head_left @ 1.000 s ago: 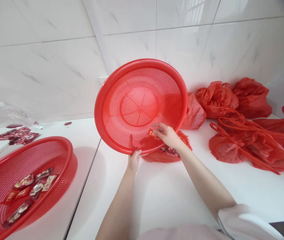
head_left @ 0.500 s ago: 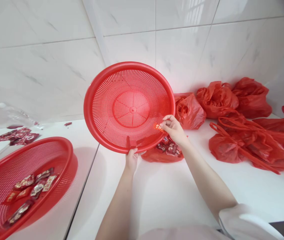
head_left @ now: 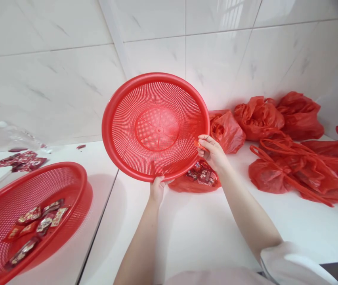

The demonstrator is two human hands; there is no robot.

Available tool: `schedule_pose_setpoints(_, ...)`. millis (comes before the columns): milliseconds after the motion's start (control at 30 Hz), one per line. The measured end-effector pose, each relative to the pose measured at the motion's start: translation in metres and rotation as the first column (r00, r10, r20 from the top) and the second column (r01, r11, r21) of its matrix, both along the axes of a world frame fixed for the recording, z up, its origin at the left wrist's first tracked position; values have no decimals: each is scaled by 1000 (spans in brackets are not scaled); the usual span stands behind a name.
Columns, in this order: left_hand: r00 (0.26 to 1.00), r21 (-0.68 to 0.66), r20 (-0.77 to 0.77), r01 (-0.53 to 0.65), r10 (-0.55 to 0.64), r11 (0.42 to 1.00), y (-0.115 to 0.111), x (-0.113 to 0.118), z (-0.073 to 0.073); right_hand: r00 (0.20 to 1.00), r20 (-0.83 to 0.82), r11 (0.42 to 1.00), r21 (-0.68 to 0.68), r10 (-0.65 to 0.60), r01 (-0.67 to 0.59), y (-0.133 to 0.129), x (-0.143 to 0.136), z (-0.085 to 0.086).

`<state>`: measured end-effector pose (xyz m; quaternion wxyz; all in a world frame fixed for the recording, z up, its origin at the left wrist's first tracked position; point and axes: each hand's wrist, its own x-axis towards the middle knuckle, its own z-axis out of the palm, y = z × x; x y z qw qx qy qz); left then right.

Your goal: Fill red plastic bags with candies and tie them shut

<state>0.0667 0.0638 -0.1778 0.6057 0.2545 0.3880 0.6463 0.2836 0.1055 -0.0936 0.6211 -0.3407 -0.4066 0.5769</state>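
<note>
My left hand (head_left: 157, 189) grips the lower rim of a red plastic colander (head_left: 157, 128), which is tilted so that its bare inside faces me. At the colander's right rim, my right hand (head_left: 213, 152) pinches a small orange-red candy packet (head_left: 201, 146), mostly covered by the fingers. Below that hand lies an open red plastic bag (head_left: 192, 186) with several wrapped candies (head_left: 203, 174) inside, partly hidden behind the colander.
A second red colander (head_left: 67, 174) with several wrapped snacks (head_left: 44, 223) stands at the left. Behind it lie more red packets (head_left: 23, 160) and a clear plastic bottle (head_left: 20, 136). Red plastic bags (head_left: 299, 166) crowd the right side near the tiled wall (head_left: 216, 71).
My right hand has moved slightly right with the packet, from over the colander's inside to its rim. The colander has shifted a little to the right in my left hand.
</note>
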Motion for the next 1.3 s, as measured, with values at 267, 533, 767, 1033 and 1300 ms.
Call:
schedule_pose_setpoints(267, 998, -6, -3, -68, 68, 998, 0, 0, 4, 632, 774, 991, 54, 37, -124, -8, 33, 3)
schedule_pose_setpoints(533, 997, -21, 64, 54, -52, 998, 3, -5, 3, 246, 969, 999, 8, -17, 37, -10, 40, 5)
schedule_pose_setpoints(767, 973, -72, 34, 229, -227, 971, 1, -4, 2, 810, 585, 993, -61, -43, 97, -5, 31, 7)
schedule_pose_setpoints(1033, 893, -62, 63, -443, 446, 895, -2, -50, 39, 985, 56, 983, -80, -164, 168, -11, 35, 22)
schedule_pose_setpoints(1300, 483, 31, -182, -868, 857, 496, -78, -124, 21, 980, -73, 980, -95, -185, 177, -26, 76, 45)
